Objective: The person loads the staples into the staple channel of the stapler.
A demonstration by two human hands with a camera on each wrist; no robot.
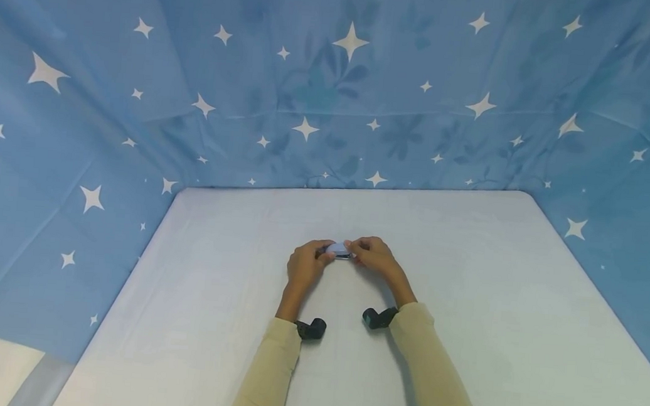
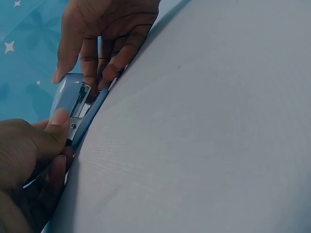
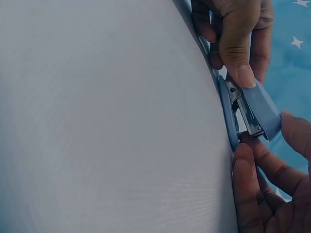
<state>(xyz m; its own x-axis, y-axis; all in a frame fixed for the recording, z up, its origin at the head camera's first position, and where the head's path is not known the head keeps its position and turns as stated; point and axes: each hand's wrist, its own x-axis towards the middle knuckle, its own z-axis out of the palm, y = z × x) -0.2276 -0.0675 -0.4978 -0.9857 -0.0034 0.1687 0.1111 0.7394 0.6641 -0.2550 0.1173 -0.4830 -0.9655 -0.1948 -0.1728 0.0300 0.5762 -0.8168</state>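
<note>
A small light-blue stapler (image 1: 340,250) lies on the white table (image 1: 466,288), held between both hands. My left hand (image 1: 305,266) grips its left end, with the thumb pressed on the blue top cover (image 2: 65,94). My right hand (image 1: 375,255) pinches the other end with thumb and fingers. In the wrist views the cover (image 3: 262,109) stands raised off the base, and the metal staple channel (image 3: 245,119) shows in between. The left hand (image 2: 34,155) and the right hand (image 2: 99,43) sit at opposite ends of the stapler. In the right wrist view the left hand (image 3: 238,43) is above and the right hand (image 3: 272,189) below.
A blue cloth with white stars (image 1: 333,90) hangs around the table on the far, left and right sides. Black wrist cameras (image 1: 312,328) (image 1: 378,318) sit on both beige-sleeved forearms. The table's left edge (image 1: 120,302) runs diagonally towards me.
</note>
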